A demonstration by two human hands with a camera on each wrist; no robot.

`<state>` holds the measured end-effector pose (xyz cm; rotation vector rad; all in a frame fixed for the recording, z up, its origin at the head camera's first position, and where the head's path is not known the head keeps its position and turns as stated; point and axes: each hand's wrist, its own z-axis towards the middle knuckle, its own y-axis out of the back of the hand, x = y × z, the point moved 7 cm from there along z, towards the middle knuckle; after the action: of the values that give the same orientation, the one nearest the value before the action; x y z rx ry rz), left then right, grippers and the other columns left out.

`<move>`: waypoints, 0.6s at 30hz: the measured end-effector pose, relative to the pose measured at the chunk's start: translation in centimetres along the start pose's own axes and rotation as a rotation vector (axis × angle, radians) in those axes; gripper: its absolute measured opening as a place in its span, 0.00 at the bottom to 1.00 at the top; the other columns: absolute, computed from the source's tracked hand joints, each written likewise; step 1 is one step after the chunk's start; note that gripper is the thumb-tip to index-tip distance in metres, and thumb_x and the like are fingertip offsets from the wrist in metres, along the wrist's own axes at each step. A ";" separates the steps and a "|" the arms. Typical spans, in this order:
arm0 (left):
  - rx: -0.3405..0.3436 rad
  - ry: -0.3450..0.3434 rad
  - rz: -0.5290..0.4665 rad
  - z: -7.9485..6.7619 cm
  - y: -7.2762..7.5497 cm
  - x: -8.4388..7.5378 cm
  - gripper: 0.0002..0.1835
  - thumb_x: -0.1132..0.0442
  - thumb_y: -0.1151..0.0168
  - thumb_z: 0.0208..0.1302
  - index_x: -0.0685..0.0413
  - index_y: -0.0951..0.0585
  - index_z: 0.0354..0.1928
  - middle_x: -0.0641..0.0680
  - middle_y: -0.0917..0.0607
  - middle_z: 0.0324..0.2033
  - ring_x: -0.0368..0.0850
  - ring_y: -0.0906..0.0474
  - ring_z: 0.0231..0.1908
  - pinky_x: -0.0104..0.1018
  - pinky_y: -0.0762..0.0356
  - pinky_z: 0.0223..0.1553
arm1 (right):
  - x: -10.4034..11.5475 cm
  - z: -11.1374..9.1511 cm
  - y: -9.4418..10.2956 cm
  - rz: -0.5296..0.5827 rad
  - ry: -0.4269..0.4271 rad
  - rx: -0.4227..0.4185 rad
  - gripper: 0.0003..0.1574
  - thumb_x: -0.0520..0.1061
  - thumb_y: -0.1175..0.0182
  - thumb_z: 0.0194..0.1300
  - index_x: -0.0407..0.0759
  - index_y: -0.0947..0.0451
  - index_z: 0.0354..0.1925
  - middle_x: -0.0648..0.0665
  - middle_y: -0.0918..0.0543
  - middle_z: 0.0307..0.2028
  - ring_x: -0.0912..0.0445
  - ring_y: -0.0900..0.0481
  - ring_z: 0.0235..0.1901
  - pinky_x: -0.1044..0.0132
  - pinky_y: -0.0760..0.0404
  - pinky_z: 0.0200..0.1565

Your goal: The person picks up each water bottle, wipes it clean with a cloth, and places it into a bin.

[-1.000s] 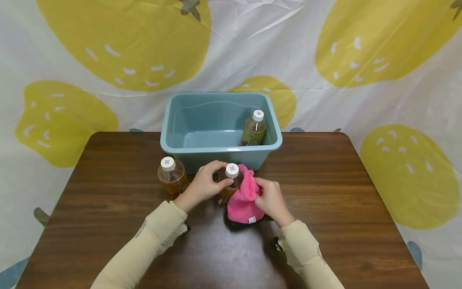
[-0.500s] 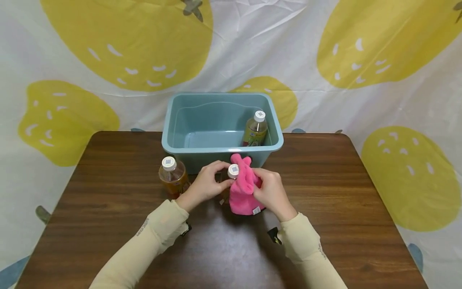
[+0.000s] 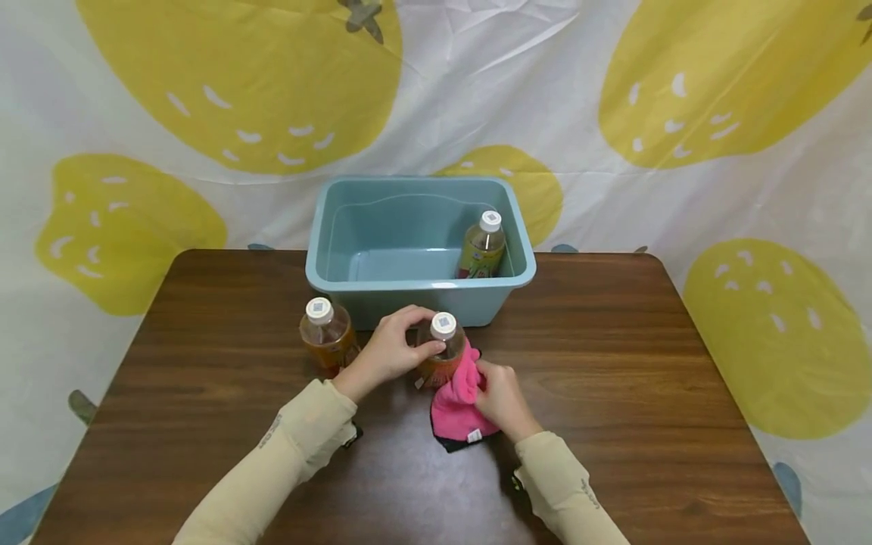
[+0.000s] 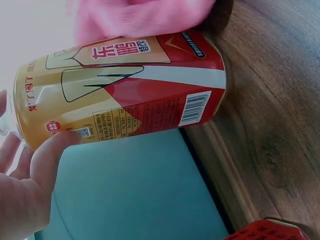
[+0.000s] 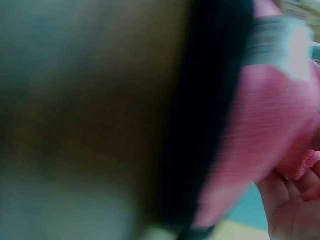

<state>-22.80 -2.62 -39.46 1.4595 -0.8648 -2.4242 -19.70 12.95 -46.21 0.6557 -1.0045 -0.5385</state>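
My left hand (image 3: 391, 350) grips a drink bottle (image 3: 439, 371) round its upper part, just below the white cap. The bottle stands upright on the table, and its red and gold label (image 4: 140, 92) fills the left wrist view. A pink cloth (image 3: 455, 405) with a dark edge and a white tag is bunched in my right hand (image 3: 502, 397). The cloth lies against the bottle's right side. In the right wrist view the cloth is blurred, and only part of the hand shows at the right edge.
A blue-green plastic bin (image 3: 361, 284) stands behind the hands, with a capped bottle (image 3: 482, 250) in its right end. Another amber-coloured bottle (image 3: 328, 341) is left of my left hand, in front of the bin. Everything stands on a dark wooden table (image 3: 647, 378), with a patterned curtain behind.
The right hand moved up along the bottle with the pink cloth, then back down, uncovering the bottle's shoulder. My left hand keeps its hold with little movement.
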 end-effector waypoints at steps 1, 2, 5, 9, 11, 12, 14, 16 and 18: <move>0.002 0.000 0.001 0.0 0.0 0.0 0.18 0.62 0.31 0.48 0.61 0.21 0.42 0.56 0.18 0.37 0.49 0.23 0.41 0.43 0.27 0.45 | -0.3 -0.2 -0.5 0.005 -0.011 -0.001 0.14 0.30 0.39 0.40 0.44 0.33 0.14 0.55 0.37 0.11 0.63 0.42 0.15 0.72 0.40 0.17; 0.004 0.001 0.001 0.0 0.0 0.1 0.18 0.62 0.31 0.48 0.61 0.21 0.42 0.56 0.18 0.38 0.49 0.23 0.41 0.43 0.27 0.45 | -0.6 -0.3 -0.8 0.012 -0.017 -0.007 0.13 0.30 0.39 0.39 0.43 0.32 0.14 0.54 0.36 0.11 0.62 0.42 0.15 0.72 0.40 0.18; 0.007 0.003 -0.002 0.0 -0.1 0.1 0.18 0.62 0.32 0.48 0.61 0.21 0.43 0.56 0.18 0.38 0.49 0.23 0.41 0.43 0.27 0.45 | -1.0 -0.4 -1.0 0.028 -0.025 -0.024 0.13 0.30 0.39 0.38 0.43 0.32 0.14 0.52 0.35 0.10 0.60 0.41 0.15 0.71 0.39 0.18; 0.000 0.003 -0.003 0.0 0.0 0.1 0.18 0.62 0.31 0.48 0.61 0.21 0.43 0.56 0.18 0.38 0.48 0.24 0.41 0.43 0.27 0.46 | -0.8 -0.2 -0.6 0.030 -0.032 0.000 0.13 0.28 0.40 0.37 0.43 0.31 0.15 0.52 0.34 0.11 0.60 0.40 0.16 0.71 0.38 0.19; 0.000 -0.001 0.000 0.1 0.0 0.1 0.18 0.62 0.31 0.48 0.61 0.21 0.43 0.56 0.18 0.38 0.48 0.23 0.41 0.43 0.27 0.46 | -0.3 0.0 0.1 0.038 -0.035 0.003 0.12 0.27 0.42 0.37 0.42 0.30 0.17 0.51 0.33 0.12 0.59 0.39 0.17 0.71 0.37 0.20; 0.000 -0.003 0.002 0.0 0.0 0.1 0.18 0.62 0.31 0.48 0.61 0.21 0.42 0.56 0.18 0.38 0.48 0.23 0.41 0.43 0.27 0.45 | 0.2 0.2 0.7 0.044 -0.031 -0.003 0.12 0.26 0.42 0.38 0.41 0.29 0.18 0.50 0.31 0.13 0.59 0.38 0.17 0.71 0.36 0.20; -0.001 -0.003 0.001 0.0 0.0 0.0 0.18 0.62 0.31 0.48 0.61 0.21 0.42 0.56 0.18 0.38 0.48 0.23 0.41 0.43 0.27 0.45 | 1.3 0.8 2.1 0.052 -0.011 -0.025 0.11 0.25 0.43 0.39 0.40 0.27 0.20 0.49 0.30 0.14 0.58 0.37 0.18 0.70 0.35 0.21; 0.000 -0.003 0.001 0.0 0.0 0.1 0.19 0.62 0.31 0.48 0.61 0.21 0.42 0.56 0.18 0.38 0.49 0.23 0.41 0.43 0.27 0.45 | 2.6 1.5 3.5 0.050 0.016 -0.055 0.11 0.25 0.42 0.39 0.39 0.25 0.22 0.48 0.28 0.16 0.58 0.36 0.19 0.70 0.34 0.22; 0.004 -0.001 0.000 -0.1 0.0 0.1 0.19 0.62 0.31 0.47 0.61 0.21 0.42 0.56 0.18 0.38 0.49 0.23 0.41 0.43 0.27 0.46 | 3.8 2.3 4.8 0.043 0.046 -0.078 0.11 0.26 0.40 0.41 0.39 0.23 0.24 0.49 0.27 0.17 0.59 0.35 0.19 0.70 0.34 0.22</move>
<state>-22.75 -2.70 -39.54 1.4596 -0.8699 -2.4246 -19.50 13.07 -39.69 0.5741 -0.9474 -0.5199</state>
